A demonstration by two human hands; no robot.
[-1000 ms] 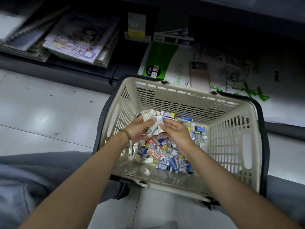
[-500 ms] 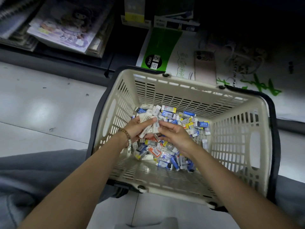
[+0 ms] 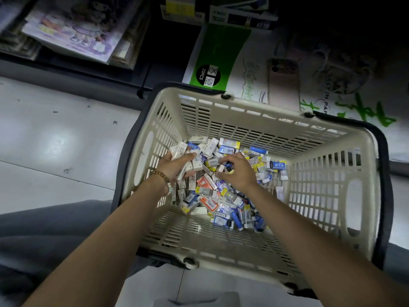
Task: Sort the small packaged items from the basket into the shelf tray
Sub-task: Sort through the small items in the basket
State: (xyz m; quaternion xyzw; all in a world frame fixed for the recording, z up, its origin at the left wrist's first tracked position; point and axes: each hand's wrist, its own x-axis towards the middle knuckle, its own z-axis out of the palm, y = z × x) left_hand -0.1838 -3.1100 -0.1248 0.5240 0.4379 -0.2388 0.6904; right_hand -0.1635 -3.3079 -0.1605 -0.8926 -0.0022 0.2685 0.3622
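One basket (image 3: 265,129) holds a heap of small packs (image 3: 212,202), too many to count, bunched left and middle; bare slats run along its near and right walls. The left hand (image 3: 174,169) has its grip closed round several white packs (image 3: 179,150); the right hand (image 3: 240,176) pinches one dark pack (image 3: 228,166).

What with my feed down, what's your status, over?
Left hand grips white packets. Right hand pinches one packet from the pile. Basket well stocked, nothing blocking.

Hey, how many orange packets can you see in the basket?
2: the upper orange packet lies mid-pile; the lower orange packet sits just nearer the wearer. Others may be buried.
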